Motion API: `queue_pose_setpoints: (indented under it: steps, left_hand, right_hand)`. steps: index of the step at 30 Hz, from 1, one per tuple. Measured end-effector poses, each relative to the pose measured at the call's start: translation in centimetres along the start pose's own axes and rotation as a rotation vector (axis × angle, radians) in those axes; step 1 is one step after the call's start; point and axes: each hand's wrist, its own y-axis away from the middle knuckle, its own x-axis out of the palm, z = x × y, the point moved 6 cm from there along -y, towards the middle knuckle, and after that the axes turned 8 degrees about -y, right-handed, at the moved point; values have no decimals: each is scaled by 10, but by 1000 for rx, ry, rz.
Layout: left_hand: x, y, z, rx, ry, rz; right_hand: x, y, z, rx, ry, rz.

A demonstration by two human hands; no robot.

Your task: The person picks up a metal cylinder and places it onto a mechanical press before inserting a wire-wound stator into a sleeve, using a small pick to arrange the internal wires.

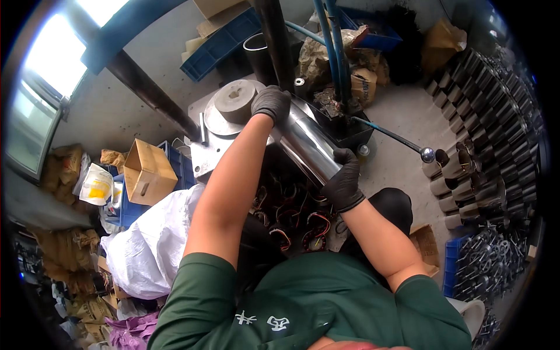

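A shiny metal cylinder (309,144) lies slanted across the front of a press, its far end up and to the left. My left hand (272,104), in a dark glove, is closed round that far end, beside a thick grey round block (235,100) on a flat disc. The fingers of that hand are partly hidden. At the near end, my right hand (343,182), also gloved, grips the cylinder with its thumb on top. Under the block is a pale metal plate (211,153), with a short rod (203,128) standing near its left edge.
Below the cylinder sit several wound motor stators (315,232) with coloured wires. A ball-ended lever (427,154) sticks out to the right. Dark metal sleeves (466,175) are stacked along the right wall. An open carton (149,172) and a white sack (153,248) stand at left.
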Motion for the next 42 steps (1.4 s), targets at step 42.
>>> queue_pose_setpoints:
  steps: [42]
  left_hand:
    - [91, 39, 104, -155, 1242, -679]
  right_hand:
    - [30, 46, 7, -930, 947, 790]
